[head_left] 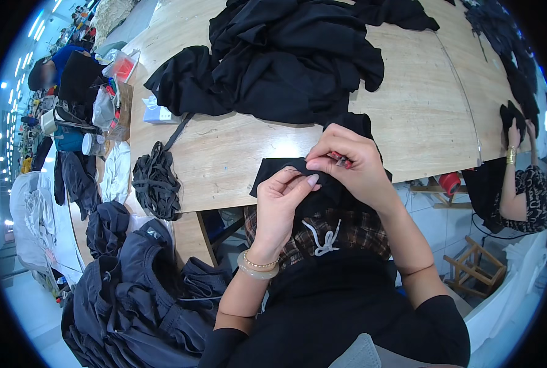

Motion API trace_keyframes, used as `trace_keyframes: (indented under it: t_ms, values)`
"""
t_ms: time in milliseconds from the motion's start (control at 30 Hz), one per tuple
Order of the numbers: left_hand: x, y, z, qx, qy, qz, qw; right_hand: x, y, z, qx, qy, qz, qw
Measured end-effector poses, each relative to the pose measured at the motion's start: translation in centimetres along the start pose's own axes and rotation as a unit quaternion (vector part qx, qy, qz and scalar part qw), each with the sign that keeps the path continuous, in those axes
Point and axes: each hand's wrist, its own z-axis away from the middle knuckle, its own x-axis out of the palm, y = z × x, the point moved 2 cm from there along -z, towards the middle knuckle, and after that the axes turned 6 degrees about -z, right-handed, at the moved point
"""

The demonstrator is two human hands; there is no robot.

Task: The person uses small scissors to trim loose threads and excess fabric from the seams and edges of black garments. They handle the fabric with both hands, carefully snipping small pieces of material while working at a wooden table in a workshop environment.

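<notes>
A piece of black cloth (pixel 330 195) lies over the table's near edge and my lap. My left hand (pixel 281 199) pinches its upper edge between thumb and forefinger. Just right of it, my right hand (pixel 354 161) is closed with thumb and forefinger together at the same edge. Tucked in the right hand's fingers is a small red tool (pixel 341 159), mostly covered, so its kind does not show. Both hands work close together, fingertips nearly touching. Beyond them a heap of black garments (pixel 286 67) spreads across the table, one part reaching down to the cloth.
Left on the wooden table (pixel 224 165) are a tangle of black strips (pixel 156 181) and a tissue box (pixel 158 115). Dark grey garments (pixel 132 300) are piled at my left. At the right another person (pixel 519 196) handles black cloth, near a wooden stool (pixel 477 267).
</notes>
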Motion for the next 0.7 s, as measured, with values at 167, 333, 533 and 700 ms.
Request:
trace_keyframes:
  t_ms: [167,333,533,700]
  values:
    - [-0.9,-0.4,0.0,-0.009,0.016,0.012,1.0,-0.2,0.5,-0.6,-0.013,0.074,0.001,0.997]
    - [-0.8,-0.2,0.1,0.0,0.024,0.056,0.998,-1.0,0.3,0.1,0.137,0.128,-0.03,0.982]
    - [-0.8,-0.7,-0.1,-0.001,0.017,0.173,0.985,1.0,-1.1,4.2,0.25,0.046,-0.237,0.938]
    - [-0.8,-0.8,0.0,-0.021,0.026,0.181,0.983,2.3,-0.6,4.8,0.241,0.036,-0.206,0.948]
